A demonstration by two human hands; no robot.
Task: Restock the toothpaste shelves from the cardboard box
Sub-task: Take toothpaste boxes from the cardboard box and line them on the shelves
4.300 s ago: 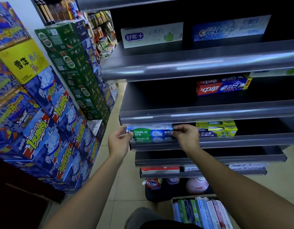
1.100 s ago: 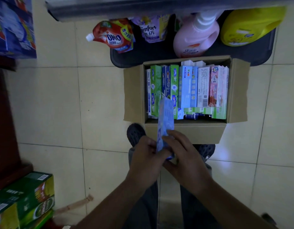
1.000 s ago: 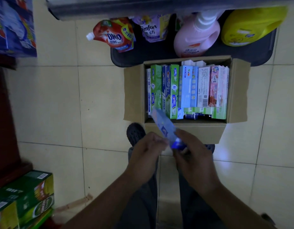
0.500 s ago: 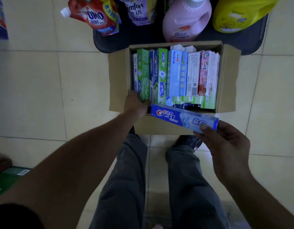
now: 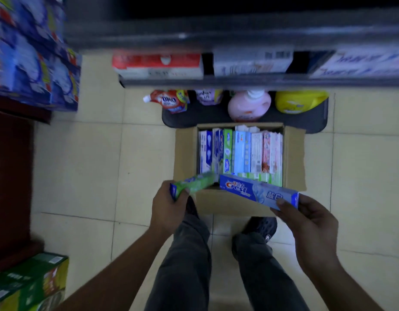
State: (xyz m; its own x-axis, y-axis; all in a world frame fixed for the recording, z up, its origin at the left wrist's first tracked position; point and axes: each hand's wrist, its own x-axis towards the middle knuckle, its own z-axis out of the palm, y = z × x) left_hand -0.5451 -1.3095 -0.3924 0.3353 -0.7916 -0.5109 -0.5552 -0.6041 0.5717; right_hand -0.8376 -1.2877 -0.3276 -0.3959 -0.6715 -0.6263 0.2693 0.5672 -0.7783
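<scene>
1. On my feed: pale tiled floor [image 5: 82, 164], dark shelves [image 5: 239, 83] at the far side.
2. Centre, an open cardboard box [image 5: 185, 158] holds upright toothpaste cartons [image 5: 240, 153].
3. The left hand [image 5: 168, 212] grips a green carton [image 5: 194, 184] over the box's near-left corner.
4. The right hand [image 5: 306, 223] pinches a blue Crest carton [image 5: 257, 191] above its near edge.

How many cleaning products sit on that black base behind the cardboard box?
4: red OMO pouch leftmost, purple pouch, pink bottle, yellow jug rightmost. The shelf above may hide more.
</scene>
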